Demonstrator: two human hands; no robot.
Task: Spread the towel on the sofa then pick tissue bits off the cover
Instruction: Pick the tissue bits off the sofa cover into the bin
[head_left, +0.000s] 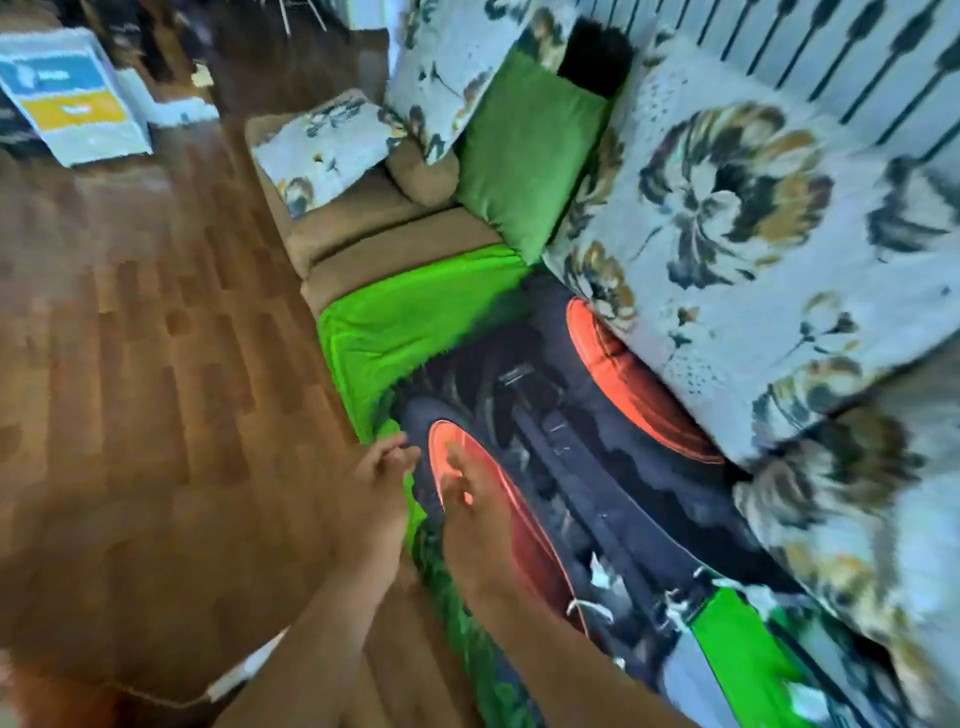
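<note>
While the tractor-print towel (426, 322) lies spread along the seat of the brown sofa (363, 244), your two hands meet at its front edge. Your left hand (382, 470) sits at the green hem where the towel drops over the seat front, fingers bunched together; blur hides whether they pinch the cloth or only touch it. Your right hand (470, 504) is just beside it, fingers loosely extended and slightly apart over the orange wheel printed on the towel, holding nothing; whether it touches the fabric cannot be told. White tissue bits (600, 569) are scattered on the towel nearer you, to the right of your right forearm, on the dark print and by the green-and-white band. A floral cover (727, 234) drapes the sofa back on the right, its lower edge overlapping the towel's far side. A green cushion (524, 171) leans against the back beyond the towel, with a black furry item (592, 52) behind its top, and a small floral cushion (327, 145) rests on the armrest at the far end. A wooden floor (156, 338) runs along the left, where a blue-and-yellow printed package (72, 98) stands at the far corner.
</note>
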